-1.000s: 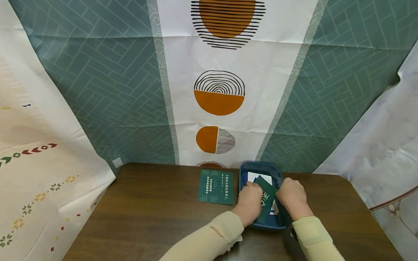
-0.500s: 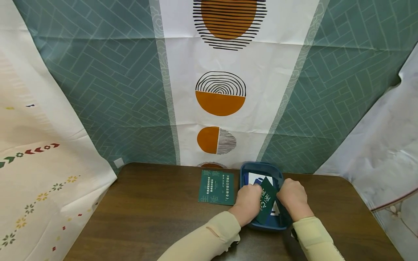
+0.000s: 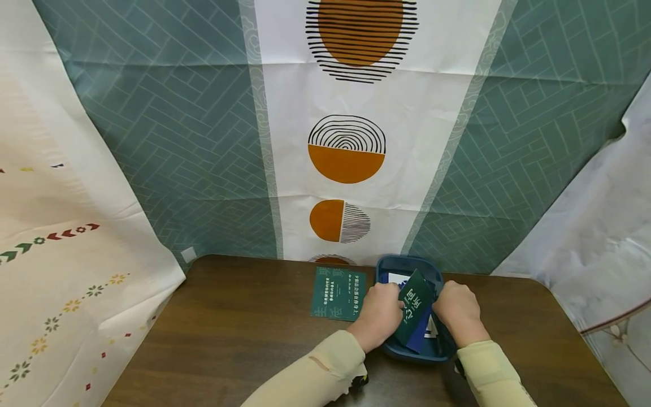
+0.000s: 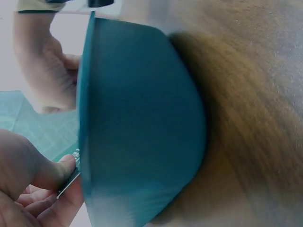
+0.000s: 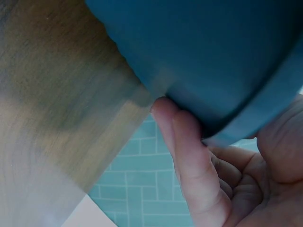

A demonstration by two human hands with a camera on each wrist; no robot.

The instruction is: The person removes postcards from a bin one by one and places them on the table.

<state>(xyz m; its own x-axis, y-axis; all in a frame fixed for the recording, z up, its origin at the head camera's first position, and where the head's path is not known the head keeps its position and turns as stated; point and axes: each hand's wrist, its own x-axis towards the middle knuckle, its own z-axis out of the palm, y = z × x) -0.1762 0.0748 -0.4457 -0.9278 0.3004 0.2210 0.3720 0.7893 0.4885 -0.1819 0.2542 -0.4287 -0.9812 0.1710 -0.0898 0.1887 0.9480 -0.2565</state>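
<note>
Two hands at the blue bin [image 3: 404, 261], lower right of the head view. Left hand [image 3: 377, 316] pinches a green card [image 3: 415, 299], tilted over the bin; right hand [image 3: 458, 308] grips its right rim. Judged step: moving the card, in or out unclear. Next move probably calls for a steady bin, firm pinch.
</note>
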